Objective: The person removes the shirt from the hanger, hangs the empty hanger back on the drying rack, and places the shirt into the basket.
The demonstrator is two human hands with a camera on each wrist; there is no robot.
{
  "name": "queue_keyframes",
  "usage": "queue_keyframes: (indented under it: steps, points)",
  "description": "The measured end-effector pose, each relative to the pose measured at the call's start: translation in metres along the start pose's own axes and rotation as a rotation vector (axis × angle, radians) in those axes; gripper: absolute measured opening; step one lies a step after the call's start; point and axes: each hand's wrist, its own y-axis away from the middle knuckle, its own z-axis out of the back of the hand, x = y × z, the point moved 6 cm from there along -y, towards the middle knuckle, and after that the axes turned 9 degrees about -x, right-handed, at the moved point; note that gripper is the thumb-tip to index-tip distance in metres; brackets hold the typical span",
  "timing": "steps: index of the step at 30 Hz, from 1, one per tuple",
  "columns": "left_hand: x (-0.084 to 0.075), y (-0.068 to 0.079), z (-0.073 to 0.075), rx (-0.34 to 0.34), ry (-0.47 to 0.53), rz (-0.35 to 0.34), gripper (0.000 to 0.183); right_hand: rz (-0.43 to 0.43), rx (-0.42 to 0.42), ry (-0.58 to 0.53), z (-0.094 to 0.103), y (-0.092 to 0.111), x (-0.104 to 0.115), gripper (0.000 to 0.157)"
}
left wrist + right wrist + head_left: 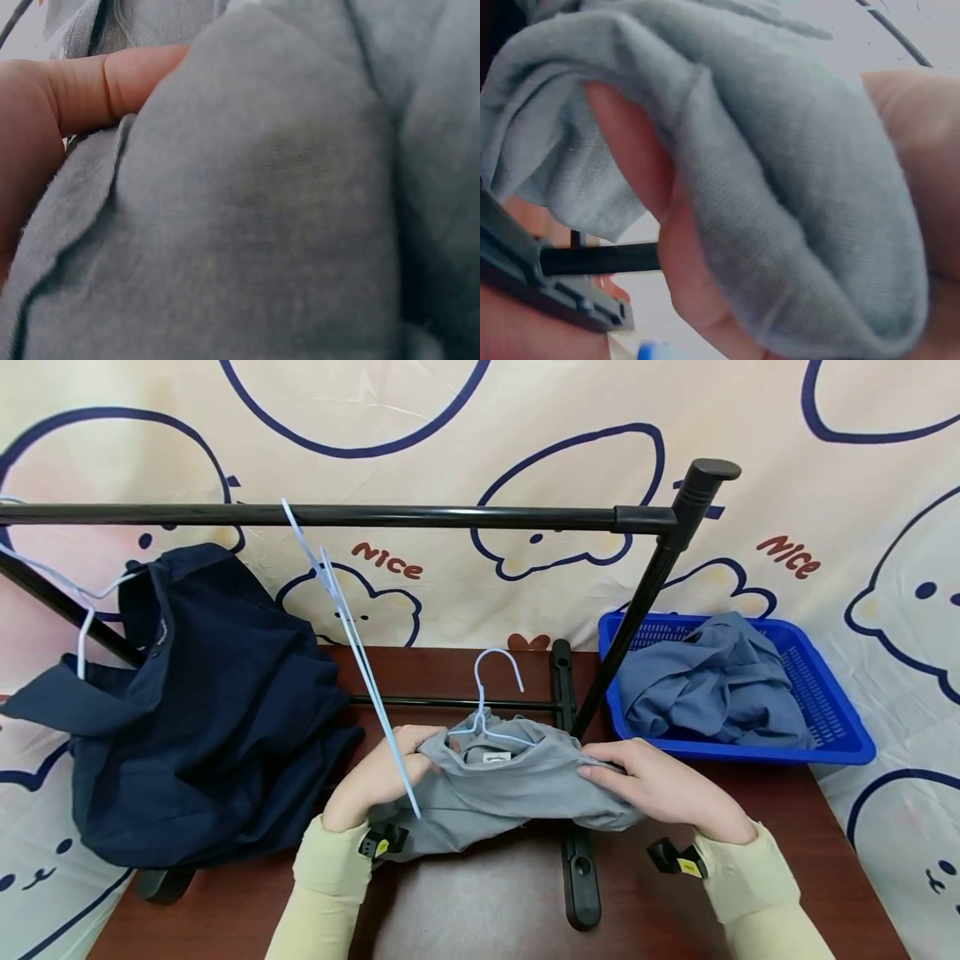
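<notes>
A grey shirt (pixel 517 777) with a label in its neck is bunched above the table, a pale blue hanger (pixel 481 693) inside it with the hook standing up through the collar. My left hand (pixel 386 772) grips the shirt by the shoulder at left; some of its fingers are hidden in the cloth. In the left wrist view one finger (pixel 112 86) lies across the fabric. At the opposite shoulder my right hand (pixel 660 781) pinches the cloth, with fingers (pixel 634 150) beneath a fold in the right wrist view. A bare pale blue hanger (pixel 352 635) hangs from the rail, partly before my left hand.
A black rack rail (pixel 450 517) crosses above the hands, with a slanted post (pixel 637 618) at right. A navy shirt (pixel 217 710) hangs at left on its own hanger (pixel 86 602). Behind the post, a blue basket (pixel 832 693) holds a crumpled grey-blue garment (pixel 712 681).
</notes>
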Motion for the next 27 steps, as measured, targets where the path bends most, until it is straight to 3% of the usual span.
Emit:
queue_keyframes:
  steps: [15,22,27]
  points:
    - [-0.028,-0.011,-0.044,0.127,-0.085,-0.034,0.033,-0.081,0.027,-0.051,0.022,0.044,-0.027,0.017]
    - [-0.033,-0.009,-0.053,0.180,-0.104,-0.055,0.019,-0.113,0.046,-0.104,0.014,0.054,-0.041,0.018]
    - [-0.031,-0.005,-0.053,0.191,-0.069,-0.049,0.033,-0.110,0.045,-0.137,0.008,0.055,-0.052,0.019]
